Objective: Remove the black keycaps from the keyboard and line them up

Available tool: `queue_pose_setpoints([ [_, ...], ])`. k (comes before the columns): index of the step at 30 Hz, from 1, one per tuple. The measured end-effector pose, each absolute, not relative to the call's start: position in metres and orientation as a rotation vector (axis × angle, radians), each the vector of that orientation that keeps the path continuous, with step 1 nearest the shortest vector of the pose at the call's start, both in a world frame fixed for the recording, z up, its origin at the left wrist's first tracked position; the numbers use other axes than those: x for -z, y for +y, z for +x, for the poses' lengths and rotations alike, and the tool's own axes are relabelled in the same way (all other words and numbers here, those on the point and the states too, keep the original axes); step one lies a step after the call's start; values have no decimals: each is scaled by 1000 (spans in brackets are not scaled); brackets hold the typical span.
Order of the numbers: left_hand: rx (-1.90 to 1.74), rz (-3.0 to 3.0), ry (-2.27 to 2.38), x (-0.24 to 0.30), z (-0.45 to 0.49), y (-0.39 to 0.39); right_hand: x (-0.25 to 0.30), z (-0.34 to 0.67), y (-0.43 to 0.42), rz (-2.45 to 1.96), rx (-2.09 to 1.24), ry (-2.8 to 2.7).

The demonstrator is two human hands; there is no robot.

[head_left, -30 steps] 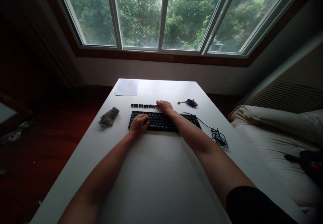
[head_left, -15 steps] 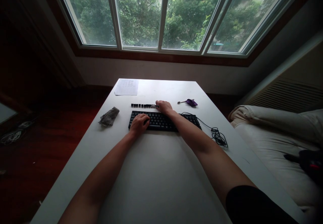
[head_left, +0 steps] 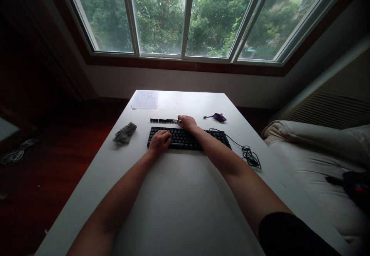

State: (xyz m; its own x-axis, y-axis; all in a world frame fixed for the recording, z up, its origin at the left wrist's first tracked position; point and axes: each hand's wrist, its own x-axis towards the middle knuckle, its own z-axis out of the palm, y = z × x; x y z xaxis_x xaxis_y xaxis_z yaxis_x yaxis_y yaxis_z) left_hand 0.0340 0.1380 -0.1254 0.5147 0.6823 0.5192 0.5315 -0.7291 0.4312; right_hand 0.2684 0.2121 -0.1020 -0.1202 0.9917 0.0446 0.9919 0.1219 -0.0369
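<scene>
A black keyboard (head_left: 185,139) lies across the middle of the white table (head_left: 179,202). My left hand (head_left: 159,141) rests on its left end, fingers curled over the keys, nothing visible in them. My right hand (head_left: 187,122) reaches past the keyboard's far edge. Its fingertips touch the right end of a row of black keycaps (head_left: 164,121) lined up behind the keyboard. The fingers are bent together there, and whether they pinch a keycap is too small to tell.
A grey cloth (head_left: 125,133) lies left of the keyboard and a sheet of paper (head_left: 145,99) at the far left. A purple tool (head_left: 217,117) sits at the far right. The keyboard's cable (head_left: 249,156) coils near the right edge. A pale cushion (head_left: 318,148) is at right.
My right hand has crept slightly left along the keycap row. The left hand and keyboard have stayed put.
</scene>
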Motion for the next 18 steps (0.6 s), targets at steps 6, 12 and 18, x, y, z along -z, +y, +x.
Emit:
queue_pose_setpoints([
  [6, -1018, 2535, 1036, 125, 35, 138, 103, 273, 212, -2069, -34, -2272],
  [12, -1028, 2538, 1023, 125, 35, 137, 100, 279, 218, -2109, -93, -2206],
  [18, -1031, 2533, 1041, 127, 36, 137, 104, 278, 219, -2133, -152, -2180],
])
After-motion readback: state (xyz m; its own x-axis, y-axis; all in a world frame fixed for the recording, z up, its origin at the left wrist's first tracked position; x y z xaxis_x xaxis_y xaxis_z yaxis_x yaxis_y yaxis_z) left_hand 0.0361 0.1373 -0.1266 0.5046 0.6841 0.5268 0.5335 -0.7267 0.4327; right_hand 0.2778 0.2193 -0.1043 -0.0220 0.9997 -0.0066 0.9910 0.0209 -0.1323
